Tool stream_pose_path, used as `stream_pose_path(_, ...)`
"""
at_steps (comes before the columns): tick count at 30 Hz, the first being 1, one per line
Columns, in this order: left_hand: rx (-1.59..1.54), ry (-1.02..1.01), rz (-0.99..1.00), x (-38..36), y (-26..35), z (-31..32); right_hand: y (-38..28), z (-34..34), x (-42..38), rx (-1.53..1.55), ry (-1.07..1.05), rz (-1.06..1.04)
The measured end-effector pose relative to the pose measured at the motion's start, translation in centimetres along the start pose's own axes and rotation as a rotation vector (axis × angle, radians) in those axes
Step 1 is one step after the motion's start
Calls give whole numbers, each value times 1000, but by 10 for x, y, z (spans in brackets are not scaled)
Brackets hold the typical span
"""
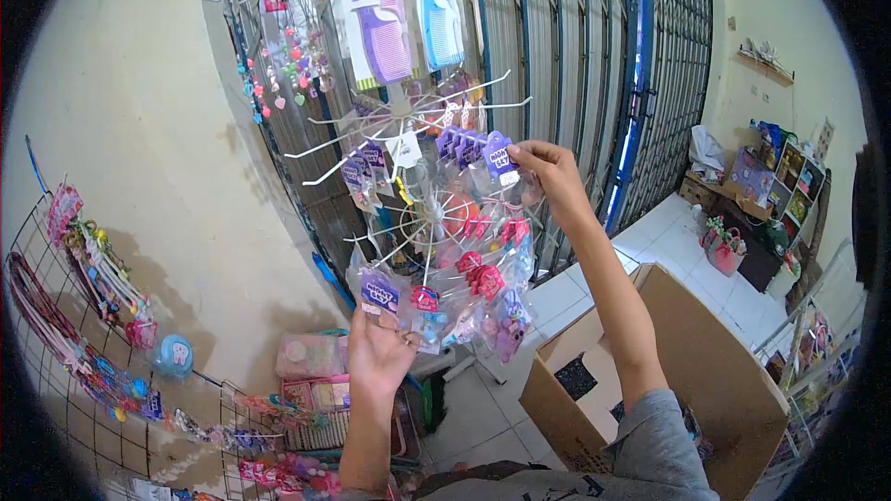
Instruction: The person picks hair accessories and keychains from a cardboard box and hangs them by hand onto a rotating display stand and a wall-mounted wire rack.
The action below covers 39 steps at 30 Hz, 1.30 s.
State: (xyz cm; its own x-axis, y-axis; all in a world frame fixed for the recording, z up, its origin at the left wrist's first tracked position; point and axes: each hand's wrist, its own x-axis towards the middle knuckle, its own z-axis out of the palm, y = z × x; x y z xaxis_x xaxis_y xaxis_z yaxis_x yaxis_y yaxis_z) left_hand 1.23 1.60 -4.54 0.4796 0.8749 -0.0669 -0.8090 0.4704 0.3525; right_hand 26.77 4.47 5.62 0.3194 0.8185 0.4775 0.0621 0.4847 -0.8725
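My left hand, palm up, holds a clear plastic packet with a purple header card low at the rack's left side. Higher up, my right hand pinches the edge of another purple header card, the front one in a row of similar packets on a prong. Both cards belong to a rotating wire display rack with white prongs in tiers. Beneath the right hand hang packets with pink cards. What lies inside the left packet is too small to tell.
Comb sets hang at the rack's top, before a folding metal gate. An open cardboard box stands at my right. Wire grids with hair bands are at left. Below are pink boxes. Shelves stand far right.
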Motion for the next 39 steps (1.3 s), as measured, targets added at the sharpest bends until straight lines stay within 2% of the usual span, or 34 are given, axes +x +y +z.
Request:
stream_pose_path(1, 38, 87, 25, 0, 0, 1, 2, 0, 2, 18, -8, 33)
stream_pose_path(5, 73, 89, 42, -5, -1, 6, 15, -2, 6, 169, -44, 75)
stream_pose_path(9, 73, 95, 60, -1, -10, 17, 26, -1, 11, 161, -71, 121)
stream_pose_path(11, 58, 77, 62, 7, -18, 18, 24, 6, 4, -252, 179, -226)
stream_pose_path(12, 59, -61, 26, 14, -23, 17, 26, 5, 0, -458, 395, -478)
stream_pose_path(13, 59, -203, -7, 21, -29, 21, 22, 7, -12, -457, 391, -483)
stream_pose_path(14, 193, -49, 44, 14, -38, 57, 12, 10, -30, -239, 256, -473)
stream_pose_path(15, 187, -54, 51, 23, -45, 64, 5, 13, -43, -25, 117, -455)
stream_pose_path(16, 216, -71, 55, 33, -51, 66, 2, 15, -49, -28, 110, -457)
stream_pose_path(18, 245, -80, 52, 43, -64, 76, 1, 18, -59, -177, -86, -454)
stream_pose_path(19, 280, -96, 67, 46, -71, 85, 2, 16, -58, -181, -85, -451)
stream_pose_path(21, 314, -117, 74, 52, -75, 93, 3, 10, -50, -6, -29, -30)
stream_pose_path(23, 350, -119, 238, 63, -74, 91, -3, 3, -38, 8, -58, -46)
stream_pose_path(24, 437, -82, 491, 71, -71, 87, -7, 0, -29, 29, -92, -63)
stream_pose_path(25, 441, -90, 488, 78, -65, 86, -9, -3, -20, 54, -125, -82)
stream_pose_path(26, 741, -104, 768, 85, -56, 88, -3, -10, -9, -53, -224, -76)
stream_pose_path(27, 1039, -117, 1049, 93, -49, 90, -5, -11, -4, -51, -217, -81)
stream_pose_path(28, 1040, -125, 1051, 100, -42, 93, -7, -12, 0, -61, -306, -54)
stream_pose_path(29, 1285, -186, 1242, 108, -36, 97, -10, -13, 5, -73, -396, -29)
stream_pose_path(30, 1533, -246, 1431, 115, -33, 100, -6, -12, 12, -66, -384, -13)
stream_pose_path(33, 1709, -348, 1448, 133, -27, 103, -5, -15, 24, -217, -474, 68)
stream_pose_path(39, 1704, -370, 1444, 156, -26, 104, 5, -14, 35, -24, -478, 152)
